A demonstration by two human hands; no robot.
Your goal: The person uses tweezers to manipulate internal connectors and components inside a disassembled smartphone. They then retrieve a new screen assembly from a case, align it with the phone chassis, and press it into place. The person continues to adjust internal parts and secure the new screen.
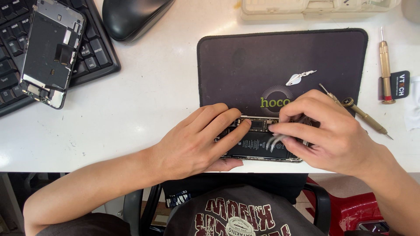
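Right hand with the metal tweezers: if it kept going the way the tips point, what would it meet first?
The right hand aims the blurred metal tweezers down-left, so probably the opened phone's black battery; the left hand's fingers lie just beyond.

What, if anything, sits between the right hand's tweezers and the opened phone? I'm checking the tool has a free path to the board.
Nothing visible does. The right hand holds the tweezers directly over the opened phone, tips blurred. The left hand steadies the phone's left side, clear of the tips.
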